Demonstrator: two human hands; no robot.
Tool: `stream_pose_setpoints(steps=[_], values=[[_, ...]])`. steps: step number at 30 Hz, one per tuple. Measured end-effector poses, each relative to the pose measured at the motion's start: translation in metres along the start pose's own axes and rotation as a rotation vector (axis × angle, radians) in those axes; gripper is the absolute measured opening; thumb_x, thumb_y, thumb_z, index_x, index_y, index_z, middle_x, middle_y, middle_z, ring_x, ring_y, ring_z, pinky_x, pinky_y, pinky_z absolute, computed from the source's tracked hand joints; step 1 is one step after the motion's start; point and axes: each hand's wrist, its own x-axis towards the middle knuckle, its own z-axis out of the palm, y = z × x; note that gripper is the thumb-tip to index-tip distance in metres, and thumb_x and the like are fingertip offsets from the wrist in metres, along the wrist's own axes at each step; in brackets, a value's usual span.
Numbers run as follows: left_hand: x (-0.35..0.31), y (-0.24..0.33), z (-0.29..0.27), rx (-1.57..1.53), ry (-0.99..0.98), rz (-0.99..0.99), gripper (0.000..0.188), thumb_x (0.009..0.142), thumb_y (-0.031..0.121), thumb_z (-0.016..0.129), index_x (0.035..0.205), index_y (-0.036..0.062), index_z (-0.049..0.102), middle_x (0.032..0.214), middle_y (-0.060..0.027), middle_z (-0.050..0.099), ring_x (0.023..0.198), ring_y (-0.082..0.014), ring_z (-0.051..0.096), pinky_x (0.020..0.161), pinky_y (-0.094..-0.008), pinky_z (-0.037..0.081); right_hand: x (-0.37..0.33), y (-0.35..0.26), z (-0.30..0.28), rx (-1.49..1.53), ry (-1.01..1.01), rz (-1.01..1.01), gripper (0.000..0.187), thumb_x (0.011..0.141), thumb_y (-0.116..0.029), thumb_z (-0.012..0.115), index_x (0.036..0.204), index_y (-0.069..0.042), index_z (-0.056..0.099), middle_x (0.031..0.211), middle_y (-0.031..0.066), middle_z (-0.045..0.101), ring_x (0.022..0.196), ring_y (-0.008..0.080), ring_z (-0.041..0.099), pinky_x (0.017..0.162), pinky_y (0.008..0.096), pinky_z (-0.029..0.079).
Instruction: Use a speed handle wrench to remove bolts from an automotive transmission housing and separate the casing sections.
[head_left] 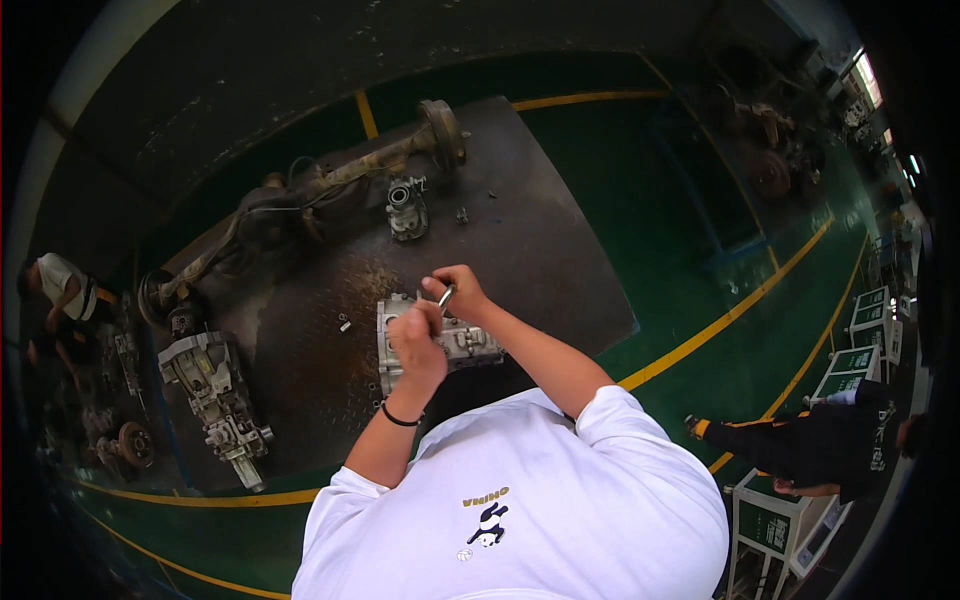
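A: What's nearest?
B: The left hand [415, 338], a dark band [401, 417] on its wrist, is over the silver casing [470, 345] at the near side of the dark table [540, 220]. Its fingers curl, but with the blur I can't tell what, if anything, they hold.
A: And the right hand [462, 290]?
B: Closed around 1 shiny metal tool [446, 297], above the casing and just beside the left hand.
A: Farther out?
B: 1 small metal piece [345, 325] lies left of the casing, and 1 long gearbox [215, 390] farther left. Beyond are 1 compact housing [406, 212] and 1 rusty axle [330, 185].
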Motion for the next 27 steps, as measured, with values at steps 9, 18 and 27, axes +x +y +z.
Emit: stream_pose_setpoints(steps=[9,18,27], values=[[0.057,-0.001,-0.018,-0.069,0.316,-0.119,0.057,0.11,0.036,0.03,0.064,0.0061,0.043,0.055,-0.0003,0.042,0.049,-0.0093,0.036,0.05,-0.0272,0.029,-0.067,0.001,0.042,-0.122,-0.243,-0.055,0.038,0.095,-0.022,0.07,0.067,-0.001,0.054,0.052,0.0046,0.036,0.053,0.0098,0.032,0.047,0.0364,0.031],[0.024,0.02,0.029,0.041,-0.138,0.099,0.044,0.104,0.023,0.055,0.068,-0.0016,0.047,0.055,-0.0054,0.037,0.053,-0.0115,0.035,0.049,-0.0336,0.029,0.016,0.02,0.054,-0.08,0.007,-0.049,0.025,0.098,-0.029,0.07,0.096,-0.004,0.066,0.085,0.0015,0.062,0.085,0.0094,0.059,0.077,0.0265,0.046],[0.071,0.007,-0.041,0.035,0.025,-0.151,0.05,0.103,0.033,0.062,0.067,-0.0008,0.051,0.055,0.0037,0.039,0.056,-0.004,0.033,0.048,-0.0287,0.027,-0.047,-0.005,0.012,0.109,-0.302,0.191,0.032,0.096,-0.02,0.072,0.072,-0.004,0.061,0.062,-0.0085,0.045,0.06,0.0034,0.04,0.054,0.0272,0.033]])
